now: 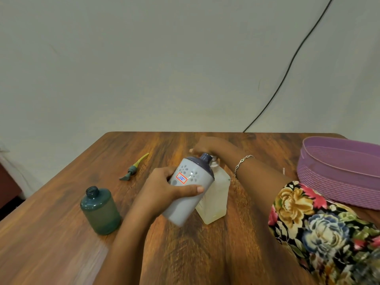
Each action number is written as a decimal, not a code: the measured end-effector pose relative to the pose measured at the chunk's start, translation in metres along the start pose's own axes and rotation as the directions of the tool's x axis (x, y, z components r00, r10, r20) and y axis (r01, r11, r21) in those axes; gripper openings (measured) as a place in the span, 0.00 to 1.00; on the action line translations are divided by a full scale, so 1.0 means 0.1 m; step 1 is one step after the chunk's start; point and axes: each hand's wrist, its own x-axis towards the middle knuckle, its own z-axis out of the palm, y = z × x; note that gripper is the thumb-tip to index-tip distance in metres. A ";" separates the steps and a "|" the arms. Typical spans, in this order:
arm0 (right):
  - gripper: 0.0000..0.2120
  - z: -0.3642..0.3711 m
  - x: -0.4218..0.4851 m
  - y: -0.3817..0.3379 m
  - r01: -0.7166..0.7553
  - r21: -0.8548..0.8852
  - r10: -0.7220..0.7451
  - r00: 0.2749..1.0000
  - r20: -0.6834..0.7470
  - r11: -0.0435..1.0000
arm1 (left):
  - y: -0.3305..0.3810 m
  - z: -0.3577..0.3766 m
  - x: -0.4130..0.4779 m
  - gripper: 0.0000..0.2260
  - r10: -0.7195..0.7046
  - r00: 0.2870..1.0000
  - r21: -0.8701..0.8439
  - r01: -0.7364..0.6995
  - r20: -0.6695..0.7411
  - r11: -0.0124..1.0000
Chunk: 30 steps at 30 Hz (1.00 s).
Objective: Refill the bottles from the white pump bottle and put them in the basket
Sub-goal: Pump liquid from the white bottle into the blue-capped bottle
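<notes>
Grey plastic bottle, cylindrical and navy-shouldered, is gripped in the left hand over the wooden table, long axis tilted, neck pointing up-right to the translucent pump bottle. Right hand covers that bottle's top; its grip is indiscernible.

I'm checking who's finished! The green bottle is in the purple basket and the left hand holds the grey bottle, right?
Not quite. The green bottle stands on the table, not in the purple basket; the head view shows it. The left hand does hold the grey bottle.
</notes>
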 end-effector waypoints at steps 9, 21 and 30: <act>0.21 -0.10 -0.03 0.04 0.045 0.330 -0.082 0.992 0.100 0.943 | 0.05 -0.05 0.00 0.31 0.030 1.000 -0.024 -0.031 -0.006 0.999; 0.18 -0.10 0.03 0.03 0.073 0.237 -0.051 0.994 -0.097 0.969 | 0.05 -0.03 0.02 0.28 -0.008 1.000 -0.039 0.007 -0.028 0.999; 0.16 0.00 0.13 0.05 -0.010 0.184 0.043 0.983 -0.177 0.983 | 0.03 -0.03 -0.02 0.25 -0.017 0.999 -0.051 0.015 -0.031 0.999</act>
